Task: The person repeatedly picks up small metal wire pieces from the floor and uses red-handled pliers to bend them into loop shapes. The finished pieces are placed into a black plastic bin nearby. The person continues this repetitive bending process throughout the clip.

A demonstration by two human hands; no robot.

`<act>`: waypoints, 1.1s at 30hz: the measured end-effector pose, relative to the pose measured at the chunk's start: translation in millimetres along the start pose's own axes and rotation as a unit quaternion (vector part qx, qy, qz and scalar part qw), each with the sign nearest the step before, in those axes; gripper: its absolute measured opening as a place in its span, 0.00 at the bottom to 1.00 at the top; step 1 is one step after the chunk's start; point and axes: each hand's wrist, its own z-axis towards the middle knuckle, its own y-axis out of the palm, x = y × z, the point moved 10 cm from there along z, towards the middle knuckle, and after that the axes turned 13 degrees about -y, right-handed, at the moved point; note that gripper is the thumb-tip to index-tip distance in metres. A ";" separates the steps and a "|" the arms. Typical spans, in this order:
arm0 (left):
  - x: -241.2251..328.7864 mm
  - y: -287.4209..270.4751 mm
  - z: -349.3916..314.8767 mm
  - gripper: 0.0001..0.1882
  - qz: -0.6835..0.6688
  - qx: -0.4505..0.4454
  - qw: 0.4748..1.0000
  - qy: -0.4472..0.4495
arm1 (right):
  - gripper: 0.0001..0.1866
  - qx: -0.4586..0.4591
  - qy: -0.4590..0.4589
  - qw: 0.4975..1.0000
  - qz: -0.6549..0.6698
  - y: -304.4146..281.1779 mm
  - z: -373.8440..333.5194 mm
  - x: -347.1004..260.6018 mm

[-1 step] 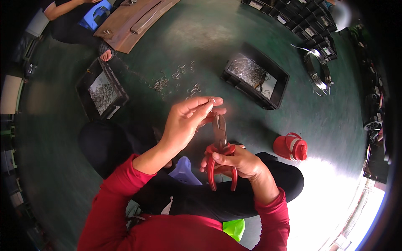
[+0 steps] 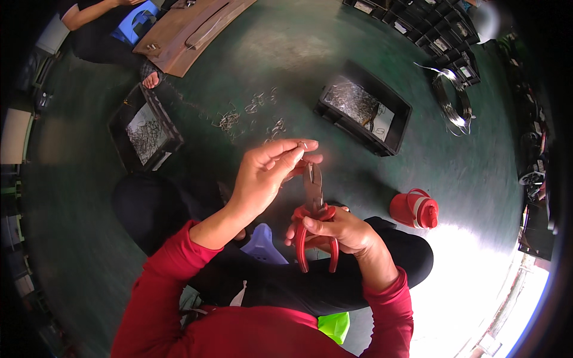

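My left hand pinches a small bent metal wire piece between thumb and fingers, with only a bit of it showing. Just below, my right hand is wrapped round a pair of pliers with red handles. Their metal jaws point up, with the tips close to the left fingertips; whether they touch the wire piece I cannot tell. Beyond my hands, several loose bent wire pieces lie scattered on the green floor.
Black crates holding wire pieces stand at the left and far right. A red jug and a wire coil are to the right. Beneath me is a blue plastic stool. Another person sits far left by a brown board.
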 end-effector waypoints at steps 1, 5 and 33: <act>2.1 2.1 -1.5 0.14 0.010 -0.007 1.000 0.020 | 0.22 0.000 0.011 1.000 0.008 0.6 -0.8 1.6; 5.5 6.9 -5.0 0.13 0.052 -0.019 0.995 0.083 | 0.24 0.010 -0.006 1.000 0.028 -2.0 -0.2 -0.4; -16.0 5.8 0.4 0.14 0.159 -0.071 0.977 -0.125 | 0.14 0.239 -0.131 0.841 -0.468 -47.8 -15.6 -55.6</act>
